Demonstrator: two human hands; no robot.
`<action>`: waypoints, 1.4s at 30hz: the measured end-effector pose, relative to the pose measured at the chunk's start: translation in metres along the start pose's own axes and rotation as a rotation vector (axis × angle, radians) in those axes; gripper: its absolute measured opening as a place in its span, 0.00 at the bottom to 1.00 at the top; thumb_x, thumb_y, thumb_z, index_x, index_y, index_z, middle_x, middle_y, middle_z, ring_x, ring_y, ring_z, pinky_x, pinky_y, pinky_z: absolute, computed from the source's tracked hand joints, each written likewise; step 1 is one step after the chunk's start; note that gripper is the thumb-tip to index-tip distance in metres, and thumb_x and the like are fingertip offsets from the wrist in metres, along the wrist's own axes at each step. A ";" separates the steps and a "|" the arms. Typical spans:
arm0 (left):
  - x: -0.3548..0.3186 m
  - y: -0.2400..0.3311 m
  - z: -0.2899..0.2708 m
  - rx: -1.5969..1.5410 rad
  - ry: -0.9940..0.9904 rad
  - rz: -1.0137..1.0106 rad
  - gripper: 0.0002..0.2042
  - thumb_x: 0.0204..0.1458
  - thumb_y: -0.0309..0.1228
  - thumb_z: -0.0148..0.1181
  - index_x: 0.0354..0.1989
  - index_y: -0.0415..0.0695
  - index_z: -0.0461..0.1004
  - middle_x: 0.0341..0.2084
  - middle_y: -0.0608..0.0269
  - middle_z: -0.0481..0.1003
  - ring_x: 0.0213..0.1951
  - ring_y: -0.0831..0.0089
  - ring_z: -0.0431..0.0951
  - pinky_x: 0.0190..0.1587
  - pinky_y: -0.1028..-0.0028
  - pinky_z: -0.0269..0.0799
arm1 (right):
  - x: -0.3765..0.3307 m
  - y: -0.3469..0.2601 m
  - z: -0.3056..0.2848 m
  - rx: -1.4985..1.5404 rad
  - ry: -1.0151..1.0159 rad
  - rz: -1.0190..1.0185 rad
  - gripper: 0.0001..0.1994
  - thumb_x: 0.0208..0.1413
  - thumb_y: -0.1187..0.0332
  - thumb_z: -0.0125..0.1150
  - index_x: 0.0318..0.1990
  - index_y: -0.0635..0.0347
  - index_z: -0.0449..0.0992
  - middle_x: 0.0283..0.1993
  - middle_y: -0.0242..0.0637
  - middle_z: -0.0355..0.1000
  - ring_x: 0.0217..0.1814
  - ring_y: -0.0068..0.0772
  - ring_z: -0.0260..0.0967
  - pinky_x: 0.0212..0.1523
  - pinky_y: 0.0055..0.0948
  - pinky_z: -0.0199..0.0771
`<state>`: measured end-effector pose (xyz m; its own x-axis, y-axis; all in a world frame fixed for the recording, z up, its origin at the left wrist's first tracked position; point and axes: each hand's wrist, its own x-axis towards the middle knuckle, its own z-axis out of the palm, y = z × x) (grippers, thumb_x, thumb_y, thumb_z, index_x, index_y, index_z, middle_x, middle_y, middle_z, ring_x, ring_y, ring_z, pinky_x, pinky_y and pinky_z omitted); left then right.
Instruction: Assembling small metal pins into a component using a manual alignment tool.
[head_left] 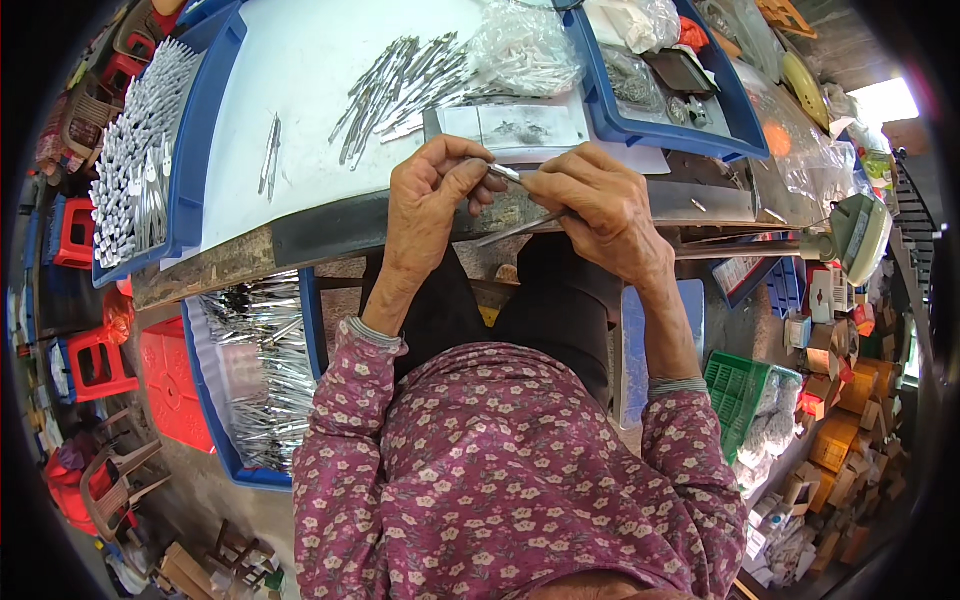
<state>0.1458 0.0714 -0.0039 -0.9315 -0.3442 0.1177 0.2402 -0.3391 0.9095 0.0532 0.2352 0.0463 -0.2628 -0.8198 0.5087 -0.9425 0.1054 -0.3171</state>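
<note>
Trays of bright metal pieces are bordering the scene on the left: a blue tray of upright silver parts is sitting on the tabletop, and a second blue bin of loose metal strips is lying lower, beside a red plastic stool. On the white tabletop a heap of slim metal blades is lying near a clear plastic bag. At the front edge, the left hand is pinching one end of a small metal piece between thumb and forefinger. The right hand is meeting it just beside, its fingers closing on the other end of the same piece while also gripping a thin metal rod that is slanting down to the left beneath both hands. Farther right, another blue tray is holding small bagged items, and a pale green desk lamp is jutting in from the edge.
</note>
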 end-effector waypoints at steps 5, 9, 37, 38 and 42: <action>0.007 0.002 0.007 0.045 0.058 -0.001 0.05 0.52 0.23 0.53 0.34 0.35 0.72 0.24 0.60 0.76 0.23 0.81 0.72 0.26 0.83 0.67 | 0.006 0.010 -0.003 -0.070 0.000 0.016 0.14 0.32 0.80 0.58 0.32 0.56 0.73 0.26 0.30 0.68 0.32 0.35 0.66 0.30 0.31 0.67; 0.017 -0.001 0.011 0.557 0.233 0.210 0.01 0.45 0.21 0.57 0.25 0.36 0.74 0.23 0.62 0.76 0.23 0.75 0.73 0.27 0.75 0.67 | 0.015 0.031 0.006 -0.100 0.018 0.043 0.13 0.35 0.81 0.56 0.31 0.54 0.73 0.26 0.31 0.68 0.32 0.36 0.66 0.30 0.33 0.67; 0.023 -0.023 0.010 1.121 0.235 0.558 0.02 0.40 0.21 0.58 0.23 0.41 0.72 0.23 0.61 0.67 0.28 0.63 0.69 0.31 0.69 0.66 | 0.046 0.010 0.021 0.120 0.333 0.174 0.10 0.52 0.66 0.58 0.33 0.65 0.69 0.24 0.46 0.69 0.22 0.40 0.68 0.21 0.32 0.65; 0.025 -0.022 0.013 1.119 0.228 0.564 0.02 0.40 0.21 0.58 0.23 0.41 0.72 0.23 0.61 0.67 0.28 0.63 0.69 0.31 0.69 0.66 | 0.039 0.023 0.031 0.015 0.172 0.176 0.11 0.51 0.65 0.58 0.32 0.65 0.67 0.23 0.47 0.68 0.22 0.43 0.68 0.21 0.34 0.64; 0.026 -0.024 0.009 1.121 0.214 0.562 0.03 0.40 0.20 0.57 0.23 0.41 0.71 0.23 0.61 0.67 0.28 0.62 0.69 0.31 0.68 0.66 | 0.035 0.031 0.027 0.055 0.218 0.341 0.12 0.52 0.63 0.58 0.32 0.64 0.68 0.20 0.44 0.69 0.20 0.45 0.68 0.21 0.35 0.64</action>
<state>0.1137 0.0790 -0.0188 -0.6894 -0.3685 0.6236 0.1269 0.7862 0.6048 0.0200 0.1944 0.0328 -0.6013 -0.6043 0.5228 -0.7830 0.3153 -0.5362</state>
